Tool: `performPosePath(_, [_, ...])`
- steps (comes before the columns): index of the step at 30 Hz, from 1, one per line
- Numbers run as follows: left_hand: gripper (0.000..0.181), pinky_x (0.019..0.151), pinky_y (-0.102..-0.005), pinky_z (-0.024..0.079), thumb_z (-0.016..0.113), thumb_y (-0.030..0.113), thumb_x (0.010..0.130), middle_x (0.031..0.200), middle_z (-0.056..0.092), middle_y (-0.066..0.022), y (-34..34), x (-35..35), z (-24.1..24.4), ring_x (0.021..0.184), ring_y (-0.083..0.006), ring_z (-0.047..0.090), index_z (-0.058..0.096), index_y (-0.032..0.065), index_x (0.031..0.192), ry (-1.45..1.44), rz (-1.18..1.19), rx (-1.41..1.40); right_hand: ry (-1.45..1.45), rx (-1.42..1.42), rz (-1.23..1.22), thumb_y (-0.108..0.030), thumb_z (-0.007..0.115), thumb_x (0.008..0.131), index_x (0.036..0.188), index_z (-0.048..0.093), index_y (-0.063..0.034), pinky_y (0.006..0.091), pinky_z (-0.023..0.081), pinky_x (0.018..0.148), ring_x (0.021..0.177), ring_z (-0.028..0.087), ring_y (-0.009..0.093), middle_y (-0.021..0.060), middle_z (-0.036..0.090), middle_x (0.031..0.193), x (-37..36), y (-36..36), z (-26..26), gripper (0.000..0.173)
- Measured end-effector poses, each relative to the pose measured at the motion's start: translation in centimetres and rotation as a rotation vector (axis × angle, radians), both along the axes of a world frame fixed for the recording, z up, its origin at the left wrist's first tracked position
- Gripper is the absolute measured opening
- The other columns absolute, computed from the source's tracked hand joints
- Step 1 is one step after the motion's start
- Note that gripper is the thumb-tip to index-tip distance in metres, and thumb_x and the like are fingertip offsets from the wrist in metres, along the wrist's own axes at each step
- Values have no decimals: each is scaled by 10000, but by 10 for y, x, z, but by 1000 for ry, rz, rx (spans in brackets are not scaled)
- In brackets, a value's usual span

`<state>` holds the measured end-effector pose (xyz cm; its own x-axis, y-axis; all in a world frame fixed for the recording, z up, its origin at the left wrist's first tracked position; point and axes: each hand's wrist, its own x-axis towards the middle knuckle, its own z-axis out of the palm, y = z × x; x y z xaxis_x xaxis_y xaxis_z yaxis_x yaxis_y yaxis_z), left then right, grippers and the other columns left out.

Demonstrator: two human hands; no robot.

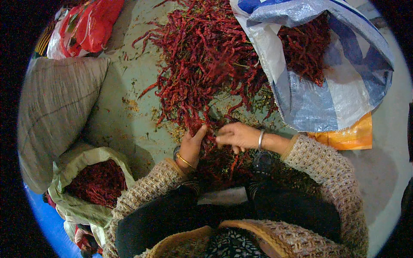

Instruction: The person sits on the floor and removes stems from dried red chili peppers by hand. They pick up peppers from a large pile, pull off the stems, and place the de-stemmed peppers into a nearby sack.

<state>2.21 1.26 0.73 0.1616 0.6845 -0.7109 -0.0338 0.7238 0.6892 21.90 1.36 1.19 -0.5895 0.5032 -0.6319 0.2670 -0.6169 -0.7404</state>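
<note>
Dried red chilli peppers (206, 54) lie in a big tangled heap on the floor in front of me. At its near edge, my left hand (190, 146), with a yellow bangle at the wrist, grips a bunch of dried chillies (193, 124) between thumb and fingers. Just right of it is my right hand (237, 137), wearing a silver-coloured bangle. Its fingers are bent and blurred close to the bunch; whether they pinch a chilli or stem is unclear. More chillies (234, 164) lie below my hands, between my dark shoes.
A blue-and-white woven sack (309, 109) lies open at right with chillies inside, above an orange sheet (351, 135). At lower left stands an open pale sack (121, 158) of chillies. A full grey sack (61, 106) and a red mesh bag (96, 29) are at left. Stems and seeds litter the floor (129, 129).
</note>
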Motion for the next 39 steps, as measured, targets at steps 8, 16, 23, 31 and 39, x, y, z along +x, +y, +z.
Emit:
performPosePath(8, [213, 671, -227, 448, 614, 161, 790, 822, 606, 13, -6, -1, -1, 733, -67, 530, 584, 35, 960, 18, -545, 174, -98, 105, 118, -322, 547, 803, 751, 605, -17, 268, 452, 441, 478, 551, 126, 47, 600, 631, 7, -11, -3, 316])
performPosePath(16, [293, 728, -257, 429, 609, 126, 779, 857, 606, -1, -10, -6, -3, 767, -95, 524, 550, 42, 1054, -31, -723, 183, -1, 52, 70, -311, 530, 817, 769, 575, 2, 282, 449, 465, 498, 555, 152, 70, 580, 602, 7, -20, -15, 319])
performPosePath(23, [319, 705, -346, 455, 541, 236, 796, 913, 603, -168, -8, -12, -12, 835, -311, 581, 530, 89, 1079, 741, -915, 493, 352, 679, 223, -247, 428, 865, 667, 533, -20, 345, 456, 593, 568, 533, 266, 144, 565, 661, -24, -29, 39, 320])
performPosePath(31, [314, 646, -288, 437, 681, 261, 713, 760, 613, -11, -7, -19, -17, 685, -112, 531, 612, 17, 899, 289, -501, 6, -850, 1268, 423, -60, 494, 732, 772, 577, -61, 368, 492, 537, 673, 601, 277, 147, 593, 744, 26, 37, -38, 92])
performPosePath(39, [254, 569, -262, 435, 668, 263, 733, 740, 595, -25, -7, -11, -7, 597, -123, 541, 591, 35, 815, 72, -111, -119, -444, 780, -212, -188, 563, 746, 804, 524, -15, 380, 463, 557, 634, 589, 304, 167, 594, 703, 20, 21, -40, 187])
